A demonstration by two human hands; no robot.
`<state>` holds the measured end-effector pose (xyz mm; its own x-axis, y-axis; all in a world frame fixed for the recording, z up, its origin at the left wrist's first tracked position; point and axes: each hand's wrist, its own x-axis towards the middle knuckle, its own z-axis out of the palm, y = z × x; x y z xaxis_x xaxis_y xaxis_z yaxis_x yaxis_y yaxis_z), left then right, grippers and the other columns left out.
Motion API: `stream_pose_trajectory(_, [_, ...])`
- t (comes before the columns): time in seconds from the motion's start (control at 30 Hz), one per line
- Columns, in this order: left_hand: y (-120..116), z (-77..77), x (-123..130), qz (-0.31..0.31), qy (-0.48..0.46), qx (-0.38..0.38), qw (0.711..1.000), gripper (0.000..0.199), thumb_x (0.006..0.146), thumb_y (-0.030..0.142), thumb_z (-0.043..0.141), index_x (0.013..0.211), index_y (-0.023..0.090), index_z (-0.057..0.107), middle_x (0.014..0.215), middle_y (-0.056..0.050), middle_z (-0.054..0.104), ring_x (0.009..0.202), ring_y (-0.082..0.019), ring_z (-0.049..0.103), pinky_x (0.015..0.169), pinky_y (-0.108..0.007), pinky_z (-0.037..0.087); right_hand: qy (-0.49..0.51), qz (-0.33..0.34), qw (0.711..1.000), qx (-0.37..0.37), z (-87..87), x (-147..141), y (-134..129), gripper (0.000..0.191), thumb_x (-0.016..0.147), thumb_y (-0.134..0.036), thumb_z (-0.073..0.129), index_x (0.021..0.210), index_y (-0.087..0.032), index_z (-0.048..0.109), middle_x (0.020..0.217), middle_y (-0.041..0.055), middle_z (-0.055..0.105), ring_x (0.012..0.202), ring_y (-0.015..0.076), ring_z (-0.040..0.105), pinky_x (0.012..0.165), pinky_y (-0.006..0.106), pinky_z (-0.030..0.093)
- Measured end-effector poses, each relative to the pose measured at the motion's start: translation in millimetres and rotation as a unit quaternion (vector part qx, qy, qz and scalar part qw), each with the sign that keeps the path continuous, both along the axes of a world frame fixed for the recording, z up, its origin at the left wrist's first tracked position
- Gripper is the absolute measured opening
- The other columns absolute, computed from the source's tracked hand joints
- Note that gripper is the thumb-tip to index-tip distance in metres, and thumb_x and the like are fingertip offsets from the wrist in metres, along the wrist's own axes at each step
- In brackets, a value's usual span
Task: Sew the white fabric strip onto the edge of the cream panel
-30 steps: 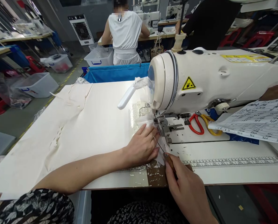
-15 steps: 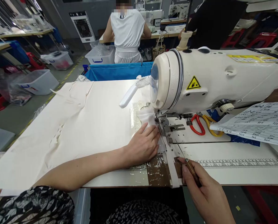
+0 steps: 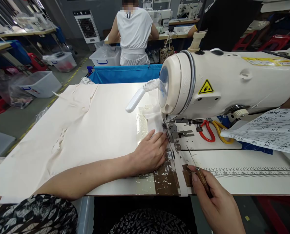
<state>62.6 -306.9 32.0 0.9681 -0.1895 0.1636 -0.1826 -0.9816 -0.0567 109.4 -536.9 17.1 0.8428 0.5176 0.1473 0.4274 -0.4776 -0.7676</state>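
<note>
My left hand (image 3: 151, 151) lies flat, fingers a little apart, on a small piece of white fabric (image 3: 155, 123) just left of the needle area of the sewing machine (image 3: 222, 84). Between the thumb and fingers of my right hand (image 3: 214, 195) is an awl (image 3: 203, 182) with a wooden handle; its thin metal tip points up and left toward the machine's plate. A narrow white strip (image 3: 180, 175) runs from the presser foot area down to the table's front edge, between my hands.
Red-handled and yellow-handled scissors (image 3: 209, 131) lie under the machine arm. Written paper sheets (image 3: 276, 130) hang at the right. Cream fabric (image 3: 69, 126) covers the table's left side. Beyond a blue cloth bin (image 3: 127, 74) sits a person in white (image 3: 135, 32).
The white fabric under my left hand has shifted slightly and a metal clamp by my fingers is now uncovered. The view has moved a little; both hands keep nearly the same pose.
</note>
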Motion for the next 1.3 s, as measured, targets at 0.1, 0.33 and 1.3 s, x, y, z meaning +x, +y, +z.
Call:
stream_pose_trajectory(0.1, [0, -0.1, 0, -0.002, 0.001, -0.002, 1.000, 0.047, 0.098, 0.031, 0.038, 0.134, 0.002, 0.050, 0.139, -0.019, 0.052, 0.130, -0.029, 0.046, 0.115, -0.047, 0.030, 0.015, -0.011, 1.000, 0.007, -3.8, -2, -1, 0.032, 0.095, -0.048, 0.053, 0.108, -0.025, 0.071, 0.097, 0.0052, 0.078, 0.081, 0.0190, 0.075, 0.065, 0.020, 0.058])
stream_pose_trajectory(0.33, [4, -1.9, 2, 0.000, 0.000, 0.004, 1.000, 0.048, 0.099, 0.032, 0.037, 0.135, 0.003, 0.049, 0.140, -0.018, 0.052, 0.131, -0.029, 0.046, 0.115, -0.046, 0.031, 0.036, -0.057, 0.998, 0.017, 2.1, -7, 2, 0.039, 0.092, -0.050, 0.056, 0.117, -0.022, 0.068, 0.105, 0.0068, 0.077, 0.085, 0.0197, 0.075, 0.053, 0.016, 0.057])
stream_pose_trajectory(1.3, [19, -4.9, 15, 0.015, -0.019, -0.071, 0.997, 0.038, 0.097, 0.021, 0.036, 0.125, 0.006, 0.055, 0.128, -0.017, 0.057, 0.111, -0.026, 0.055, 0.093, -0.040, 0.049, -0.408, 0.099, 0.902, -0.101, 0.0, 7, 80, 0.028, 0.101, -0.018, 0.040, 0.106, -0.011, 0.067, 0.082, 0.0054, 0.070, 0.056, 0.0139, 0.062, 0.045, 0.024, 0.041])
